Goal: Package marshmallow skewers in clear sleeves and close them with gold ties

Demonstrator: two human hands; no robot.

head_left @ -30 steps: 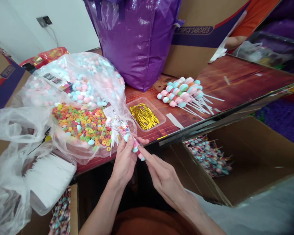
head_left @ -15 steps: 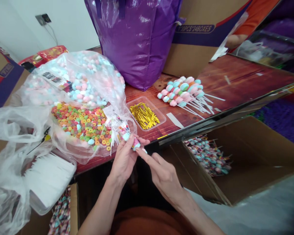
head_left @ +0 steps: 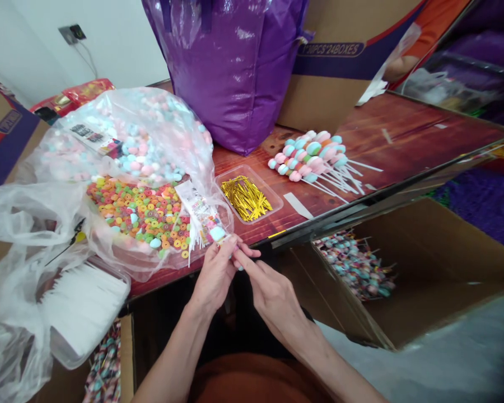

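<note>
My left hand (head_left: 215,274) is closed around a marshmallow candy skewer, mostly hidden by the fingers; a pale blue marshmallow (head_left: 217,233) shows beyond the thumb. My right hand (head_left: 273,285) meets it from the right, its fingers curled and fingertips pressed at the candy between the hands. Just past the hands lie printed clear wrappers (head_left: 199,210) and several white sticks (head_left: 197,232). Loose gummy rings (head_left: 143,215) fill an open plastic bag to the left. Behind it sits a big clear bag of pastel marshmallows (head_left: 151,134). A shallow clear tray holds gold twist ties (head_left: 246,197).
Finished-looking candy skewers (head_left: 313,157) are piled on the wooden table (head_left: 386,168). A purple bag (head_left: 231,73) and a carton (head_left: 319,95) stand behind. An open box (head_left: 424,263) with wrapped candy is below right; a tub of white sticks (head_left: 86,302) is at left. Another person's arm (head_left: 397,67) shows top right.
My right hand has moved slightly left and in against my left fingers. The pink and blue candy seen between the hands is now mostly covered.
</note>
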